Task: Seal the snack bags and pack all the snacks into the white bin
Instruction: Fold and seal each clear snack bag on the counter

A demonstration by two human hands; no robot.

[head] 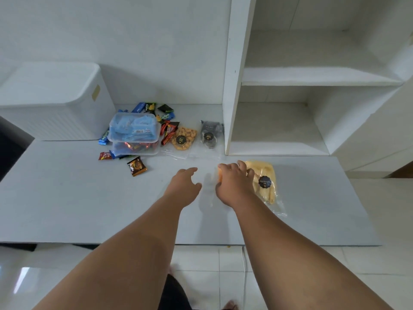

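One bag of yellow sticks [267, 173] is lying rightward; the right hand [234, 183] is gripping its left end. The left hand [185, 182] is hovering open alongside.

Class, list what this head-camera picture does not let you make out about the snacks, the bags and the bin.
All in the head view:
1. Yellow snack bag: the right hand covers its mouth, so sealed or open is unknown.
2. White bin: the inside does not show, and the left edge cuts it off.
3. Round dark label: too small to read.
4. Lower clear container: mostly hidden under the upper container.
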